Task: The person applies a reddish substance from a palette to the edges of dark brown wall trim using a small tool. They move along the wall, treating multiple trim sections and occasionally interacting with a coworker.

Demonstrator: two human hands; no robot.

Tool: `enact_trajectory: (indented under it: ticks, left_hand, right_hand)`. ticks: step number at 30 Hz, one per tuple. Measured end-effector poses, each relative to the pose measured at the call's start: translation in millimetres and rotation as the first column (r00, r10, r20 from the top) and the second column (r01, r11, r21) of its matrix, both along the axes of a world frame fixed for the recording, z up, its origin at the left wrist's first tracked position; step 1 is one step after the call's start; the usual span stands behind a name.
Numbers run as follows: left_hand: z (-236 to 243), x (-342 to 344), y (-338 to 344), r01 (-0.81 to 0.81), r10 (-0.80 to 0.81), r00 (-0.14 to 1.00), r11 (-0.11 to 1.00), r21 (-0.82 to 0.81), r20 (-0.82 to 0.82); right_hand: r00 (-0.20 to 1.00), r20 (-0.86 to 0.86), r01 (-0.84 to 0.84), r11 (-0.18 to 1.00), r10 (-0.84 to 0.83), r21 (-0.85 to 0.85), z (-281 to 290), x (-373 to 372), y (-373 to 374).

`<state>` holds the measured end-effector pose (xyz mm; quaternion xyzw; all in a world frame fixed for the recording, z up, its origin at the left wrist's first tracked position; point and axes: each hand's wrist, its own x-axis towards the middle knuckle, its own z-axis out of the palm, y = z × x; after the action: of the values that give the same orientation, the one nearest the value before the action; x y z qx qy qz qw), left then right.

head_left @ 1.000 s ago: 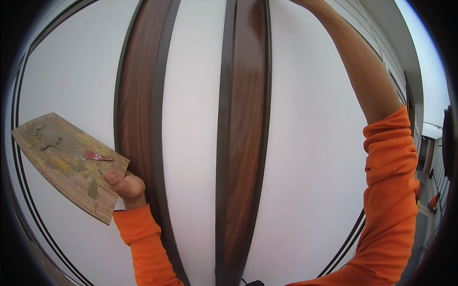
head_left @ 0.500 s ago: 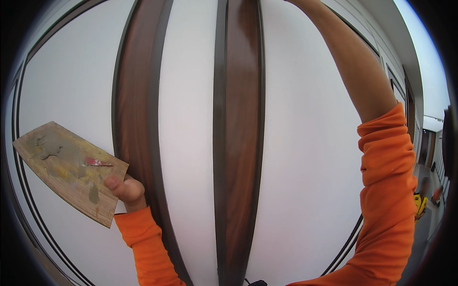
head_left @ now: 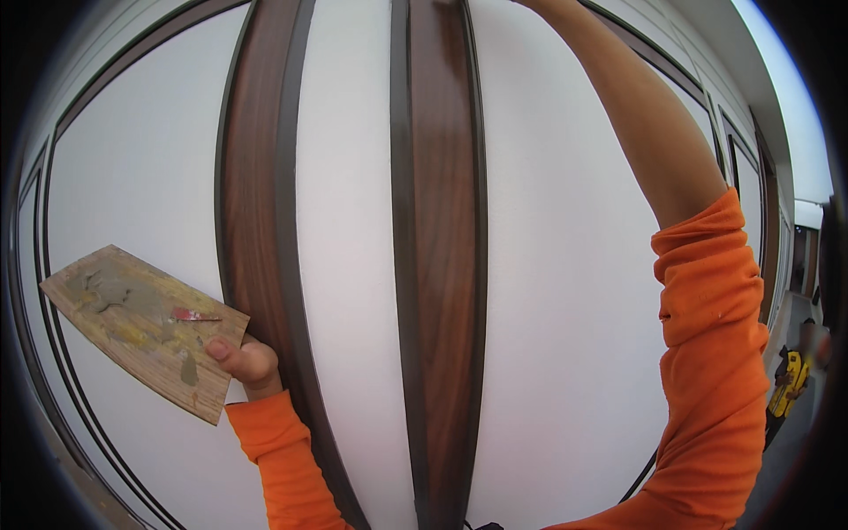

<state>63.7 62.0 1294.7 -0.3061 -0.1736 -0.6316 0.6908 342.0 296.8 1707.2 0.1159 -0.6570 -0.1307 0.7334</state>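
Observation:
My left hand point(head_left: 252, 360) is closed on the near right corner of a wooden putty board point(head_left: 150, 331), thumb on top and the other fingers hidden beneath. Grey and yellow putty smears cover the board, and a small red flake-like piece point(head_left: 187, 314) lies on it. The board is held tilted in front of the white wall, left of a dark brown strip point(head_left: 256, 194). My right arm point(head_left: 649, 132), its orange sleeve pushed up, reaches to the top edge near a second brown strip point(head_left: 446, 265). The right hand is cut off above the picture, so its fingers and anything held cannot be seen.
A white wall panel point(head_left: 565, 309) fills the space right of the second strip, and another lies between the strips. Black-edged mouldings run along both sides. Far right, a corridor holds a blurred person and a yellow and black object point(head_left: 789, 382).
The view has shifted slightly. My left hand and the putty board sit a little lower and further right. The right arm still reaches upward, slightly more to the left.

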Motion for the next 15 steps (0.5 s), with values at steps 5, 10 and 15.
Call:
enact_trajectory:
  ticks: [5, 10, 15]
  left_hand:
    - [2, 0, 2, -0.051, 0.052, 0.998, 0.997, 0.051, -0.019]
    - [0, -1, 6, 0.013, -0.012, 1.000, 0.999, 0.045, -0.012]
    - [-4, -4, 1, 0.045, -0.045, 0.999, 0.999, -0.007, 0.011]
  right_hand:
    - [0.991, -0.034, 0.134, 0.990, -0.133, 0.032, -2, -1, 2]
    - [0.997, -0.026, 0.079, 0.994, -0.077, 0.075, 10, 14, 9]
    - [0.912, -0.231, 0.407, 0.814, -0.339, 0.414, 29, 3, 15]
